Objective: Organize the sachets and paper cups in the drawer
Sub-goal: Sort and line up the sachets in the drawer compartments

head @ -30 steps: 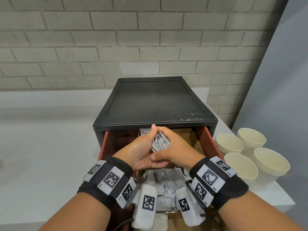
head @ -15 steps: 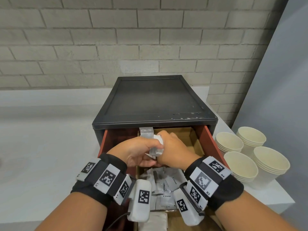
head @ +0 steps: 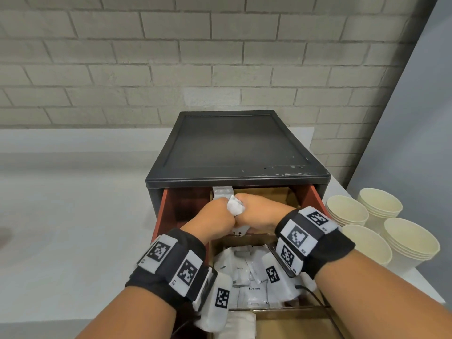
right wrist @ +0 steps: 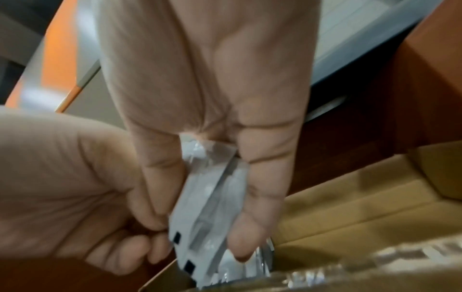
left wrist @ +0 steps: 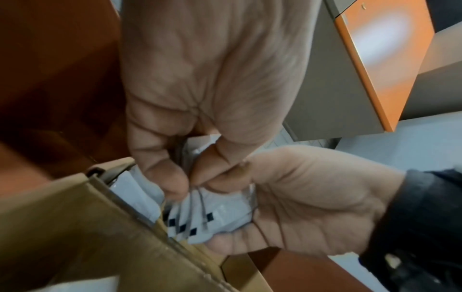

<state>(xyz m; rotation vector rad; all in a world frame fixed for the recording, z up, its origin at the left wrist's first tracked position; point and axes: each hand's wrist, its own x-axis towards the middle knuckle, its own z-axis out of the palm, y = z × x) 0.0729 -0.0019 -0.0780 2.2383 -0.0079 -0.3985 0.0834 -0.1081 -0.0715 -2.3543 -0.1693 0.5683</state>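
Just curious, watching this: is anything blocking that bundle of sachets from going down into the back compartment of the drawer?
Nothing visible does. Both hands, left hand and right hand, hold the sachet bundle directly over the back cardboard compartment; one sachet already stands at its far left edge.

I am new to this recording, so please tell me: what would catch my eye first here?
Both hands, left hand and right hand, grip one bundle of white sachets over the rear compartment of the open drawer. More sachets lie loose nearer the person, and stacks of paper cups stand to the drawer's right.
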